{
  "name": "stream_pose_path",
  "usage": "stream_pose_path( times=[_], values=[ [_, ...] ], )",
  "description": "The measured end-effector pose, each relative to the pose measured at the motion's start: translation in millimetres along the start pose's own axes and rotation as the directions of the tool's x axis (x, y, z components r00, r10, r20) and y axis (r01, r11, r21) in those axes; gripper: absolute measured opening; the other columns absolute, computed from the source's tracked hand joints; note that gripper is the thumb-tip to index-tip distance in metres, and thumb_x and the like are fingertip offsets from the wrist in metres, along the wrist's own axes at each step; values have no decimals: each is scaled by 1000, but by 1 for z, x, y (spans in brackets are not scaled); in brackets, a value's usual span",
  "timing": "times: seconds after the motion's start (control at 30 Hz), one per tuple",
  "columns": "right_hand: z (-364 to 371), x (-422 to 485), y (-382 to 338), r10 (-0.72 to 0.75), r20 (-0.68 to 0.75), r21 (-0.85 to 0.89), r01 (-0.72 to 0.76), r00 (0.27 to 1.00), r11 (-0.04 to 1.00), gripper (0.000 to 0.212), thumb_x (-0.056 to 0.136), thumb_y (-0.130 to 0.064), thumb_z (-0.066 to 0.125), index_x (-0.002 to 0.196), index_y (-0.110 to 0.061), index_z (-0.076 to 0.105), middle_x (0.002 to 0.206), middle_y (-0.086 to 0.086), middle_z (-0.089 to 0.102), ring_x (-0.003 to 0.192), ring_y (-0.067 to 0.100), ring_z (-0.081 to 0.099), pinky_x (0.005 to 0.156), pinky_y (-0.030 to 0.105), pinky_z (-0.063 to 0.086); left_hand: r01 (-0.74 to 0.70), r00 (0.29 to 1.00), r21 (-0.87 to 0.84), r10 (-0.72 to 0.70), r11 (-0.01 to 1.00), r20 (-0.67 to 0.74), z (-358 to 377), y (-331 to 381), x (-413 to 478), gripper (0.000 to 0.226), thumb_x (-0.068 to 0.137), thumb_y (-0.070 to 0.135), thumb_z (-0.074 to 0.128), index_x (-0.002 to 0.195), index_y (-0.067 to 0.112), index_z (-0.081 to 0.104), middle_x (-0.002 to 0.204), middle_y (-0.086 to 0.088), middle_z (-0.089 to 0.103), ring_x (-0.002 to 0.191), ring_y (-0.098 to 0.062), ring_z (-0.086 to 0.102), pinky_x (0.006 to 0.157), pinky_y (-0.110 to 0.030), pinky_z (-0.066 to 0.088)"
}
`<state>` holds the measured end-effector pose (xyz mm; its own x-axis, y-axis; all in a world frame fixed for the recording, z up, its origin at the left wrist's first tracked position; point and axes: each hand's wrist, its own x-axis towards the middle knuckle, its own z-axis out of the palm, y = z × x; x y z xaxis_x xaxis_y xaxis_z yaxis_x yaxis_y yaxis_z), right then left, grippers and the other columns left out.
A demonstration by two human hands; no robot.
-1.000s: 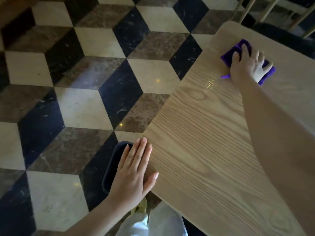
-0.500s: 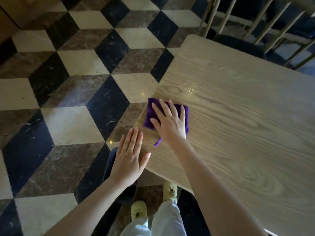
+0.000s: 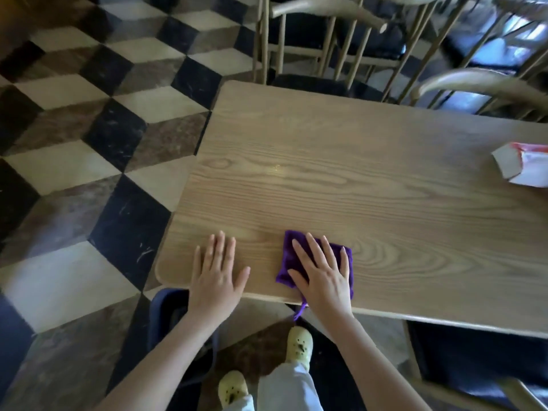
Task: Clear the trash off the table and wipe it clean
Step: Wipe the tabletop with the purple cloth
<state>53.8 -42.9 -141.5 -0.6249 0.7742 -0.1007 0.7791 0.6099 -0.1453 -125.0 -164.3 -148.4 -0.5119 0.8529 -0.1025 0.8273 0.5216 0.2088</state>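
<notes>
A light wooden table (image 3: pixel 341 173) fills the middle of the view. My right hand (image 3: pixel 323 274) lies flat, fingers spread, pressing a purple cloth (image 3: pixel 287 262) onto the table near its front edge. A loop of the cloth hangs over that edge. My left hand (image 3: pixel 216 271) rests flat and empty on the table's front left corner, a little left of the cloth. A crumpled white and red paper wrapper (image 3: pixel 525 167) lies on the table at the far right edge of the view.
A dark bin (image 3: pixel 166 315) stands on the floor under the table's front left corner, partly hidden by my left arm. Wooden chairs (image 3: pixel 326 40) with dark seats stand behind the table. The floor is checkered tile (image 3: pixel 89 173). My feet in yellow shoes (image 3: pixel 299 345) are below.
My right hand has slid the cloth from the far corner along the left side to the front edge. The view has swung right, bringing the wrapper and chairs into sight. My left hand stayed.
</notes>
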Motion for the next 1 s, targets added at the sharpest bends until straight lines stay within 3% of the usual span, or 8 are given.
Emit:
stream_pose_path(
  times=[0.07,0.27,0.47,0.67,1.0],
  values=[
    [-5,1,30,89,-26,20,-89,996,996,56,86,-56,35,139,-37,39,147,-5,43,137,24,39,110,51,17,-69,997,2,69,998,19,3,41,26,76,94,57,9,141,4,37,148,-20,36,138,-34,32,114,-46,10],
    [-6,9,54,86,-84,-7,-87,993,996,57,86,-57,34,138,-35,41,145,-4,46,135,25,41,110,50,18,-214,976,23,214,977,-32,11,75,59,70,95,54,12,145,10,32,152,-12,30,142,-26,23,116,-41,8],
    [-20,91,111,150,-122,11,-150,981,989,58,84,-56,33,136,-33,46,144,-3,47,135,27,42,110,56,28,-233,970,-1,232,972,-76,19,128,127,65,92,49,32,142,9,38,150,-13,36,141,-27,29,117,-38,4],
    [-41,210,171,181,-53,-1,-181,982,983,57,92,-55,33,146,-39,22,157,-9,19,147,21,12,117,52,5,-219,971,-17,216,976,-105,24,176,189,62,91,47,36,141,9,41,148,-12,39,140,-27,33,116,-40,11],
    [-71,396,205,92,-36,6,-92,995,996,55,95,-54,28,147,-36,21,156,-4,20,146,23,10,116,55,4,-183,977,35,186,982,-104,30,187,199,64,91,49,40,143,12,38,153,-9,31,143,-24,26,114,-46,25]
  ],
)
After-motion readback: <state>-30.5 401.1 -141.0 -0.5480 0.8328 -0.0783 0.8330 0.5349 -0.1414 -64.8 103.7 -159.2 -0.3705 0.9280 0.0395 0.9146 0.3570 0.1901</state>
